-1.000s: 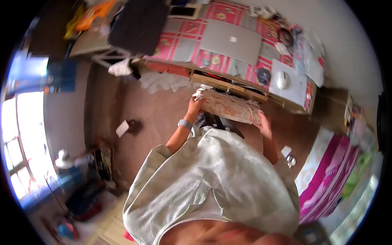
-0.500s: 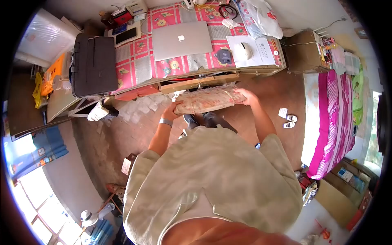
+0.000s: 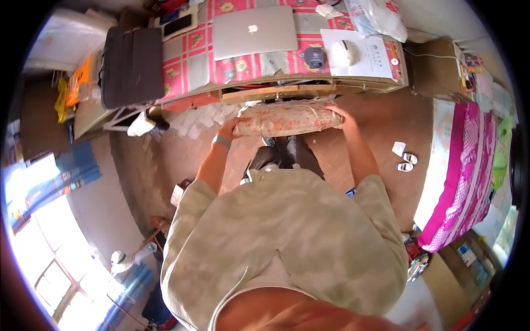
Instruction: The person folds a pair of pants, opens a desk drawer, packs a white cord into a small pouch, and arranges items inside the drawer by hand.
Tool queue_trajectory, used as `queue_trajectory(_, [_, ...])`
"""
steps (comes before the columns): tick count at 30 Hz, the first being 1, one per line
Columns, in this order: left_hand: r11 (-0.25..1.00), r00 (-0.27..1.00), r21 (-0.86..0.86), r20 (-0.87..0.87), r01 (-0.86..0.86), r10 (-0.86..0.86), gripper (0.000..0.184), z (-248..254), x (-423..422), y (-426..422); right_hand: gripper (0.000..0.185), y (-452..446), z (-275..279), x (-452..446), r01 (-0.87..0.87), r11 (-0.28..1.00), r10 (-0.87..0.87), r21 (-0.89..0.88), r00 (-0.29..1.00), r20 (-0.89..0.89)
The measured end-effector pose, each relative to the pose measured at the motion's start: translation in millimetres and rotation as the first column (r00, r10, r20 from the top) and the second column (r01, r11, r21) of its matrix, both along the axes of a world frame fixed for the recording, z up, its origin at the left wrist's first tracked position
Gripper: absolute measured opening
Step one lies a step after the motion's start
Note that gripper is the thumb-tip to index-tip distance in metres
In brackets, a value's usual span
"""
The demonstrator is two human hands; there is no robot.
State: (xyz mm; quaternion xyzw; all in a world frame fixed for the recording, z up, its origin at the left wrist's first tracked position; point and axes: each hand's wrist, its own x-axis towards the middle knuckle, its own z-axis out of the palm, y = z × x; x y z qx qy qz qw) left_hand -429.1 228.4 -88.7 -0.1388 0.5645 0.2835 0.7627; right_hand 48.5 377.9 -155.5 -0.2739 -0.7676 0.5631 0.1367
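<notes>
A long cream-and-red floral cloth bundle (image 3: pixel 288 120) is held level in front of my body, just short of the desk's drawer. What is inside it cannot be made out; thin cord-like lines cross its cloth near the ends. My left hand (image 3: pixel 227 129), with a pale band at the wrist, is closed on its left end. At the right end, my right hand (image 3: pixel 343 117) grips it with the thumb on top. Below the bundle, my dark-trousered legs (image 3: pixel 287 151) show on the brick floor.
The desk (image 3: pixel 193 81) bears a closed laptop (image 3: pixel 255 33), a dark bag (image 3: pixel 132 69), a phone (image 3: pixel 179 23) and a white mouse (image 3: pixel 343 53) on paper. A drawer (image 3: pixel 279 92) juts out partly. Slippers (image 3: pixel 407 162) lie right, by a bed (image 3: pixel 455 176).
My view has tipped downward and shifted slightly, so the desk sits higher and more of my legs shows. The bundle stays between both hands and looks more level.
</notes>
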Motion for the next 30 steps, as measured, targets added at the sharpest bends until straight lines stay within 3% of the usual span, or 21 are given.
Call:
queue_trajectory(2, [0.986, 0.996, 0.164, 0.088, 0.012, -0.027, 0.043, -44.2, -14.6, -16.5, 0.073, -1.3, -18.4, -0.1, 0.024, 0.997, -0.019, 0.073, 0.997, -0.080])
queue_trajectory(3, [0.988, 0.997, 0.156, 0.076, -0.013, 0.001, 0.043, -72.3, -27.3, -26.4, 0.065, 0.2, -43.8, 3.4, 0.201, 0.917, -0.196, -0.344, 0.979, 0.049])
queue_trajectory(4, [0.863, 0.953, 0.423, -0.234, 0.276, -0.191, 0.038, -104.1, -35.1, -33.3, 0.062, 4.0, -46.6, -0.3, 0.274, 0.810, -0.232, -0.518, 0.962, 0.146])
queue_trajectory(6, [0.625, 0.797, 0.538, -0.553, 0.565, -0.243, 0.034, -103.8, -26.8, -37.1, 0.050, 9.0, -26.3, -10.9, 0.511, 0.456, -0.360, -0.728, 0.854, 0.375])
queue_trajectory(7, [0.859, 0.949, 0.430, -0.263, 0.279, -0.176, 0.034, -63.6, -16.0, -21.3, 0.043, 6.6, -12.1, -16.4, 0.624, 0.217, -0.417, -0.750, 0.754, 0.507])
queue_trajectory(8, [0.980, 1.000, 0.199, 0.022, 0.003, -0.007, 0.035, -37.8, -9.9, -15.7, 0.043, 2.4, -10.2, -19.6, 0.625, 0.222, -0.403, -0.748, 0.758, 0.514])
queue_trajectory(10, [0.826, 0.969, 0.511, -0.188, 0.238, -0.162, 0.039, -70.1, -16.7, -25.1, 0.030, 2.1, 2.1, -28.3, 0.621, -0.027, -0.457, -0.783, 0.689, 0.562])
queue_trajectory(12, [0.976, 0.999, 0.216, 0.041, 0.006, -0.016, 0.036, -46.9, -12.2, -18.6, 0.029, -9.9, 28.6, -42.7, 0.680, -0.014, -0.494, -0.733, 0.633, 0.597])
queue_trajectory(14, [0.981, 0.999, 0.194, 0.014, 0.028, -0.032, 0.034, -14.5, -8.8, -19.9, 0.028, -17.8, 33.7, -39.6, 0.737, -0.013, -0.528, -0.676, 0.569, 0.630])
queue_trajectory(16, [0.986, 0.999, 0.163, -0.008, 0.045, -0.045, 0.033, -2.4, -4.2, -29.0, 0.026, -26.5, 7.5, -15.0, 0.347, 0.028, -0.523, -0.938, 0.804, 0.281])
queue_trajectory(20, [0.974, 1.000, 0.227, 0.000, -0.001, 0.001, 0.037, 15.9, -4.8, -51.3, 0.025, -54.0, -3.7, -11.6, 0.430, 0.060, -0.582, -0.901, 0.748, 0.319])
queue_trajectory(22, [0.964, 1.000, 0.265, -0.012, 0.011, -0.008, 0.039, 9.9, -4.8, -73.8, 0.031, -74.9, 0.8, -23.8, 0.632, -0.039, -0.489, -0.774, 0.663, 0.566])
queue_trajectory(23, [0.973, 0.999, 0.229, 0.039, -0.027, 0.018, 0.041, 0.5, -6.5, -80.7, 0.042, -93.5, 14.8, -18.9, 0.523, 0.020, -0.527, -0.852, 0.730, 0.436])
queue_trajectory(28, [0.982, 0.992, 0.170, 0.112, -0.080, 0.061, 0.047, 3.3, -3.4, -126.7, 0.045, -146.2, 21.5, -14.5, 0.520, -0.028, -0.475, -0.854, 0.744, 0.469])
queue_trajectory(30, [0.992, 1.000, 0.126, 0.002, -0.009, 0.009, 0.049, 8.3, -0.1, -146.5, 0.047, -173.8, 15.5, -18.2, 0.506, -0.066, -0.436, -0.860, 0.761, 0.481])
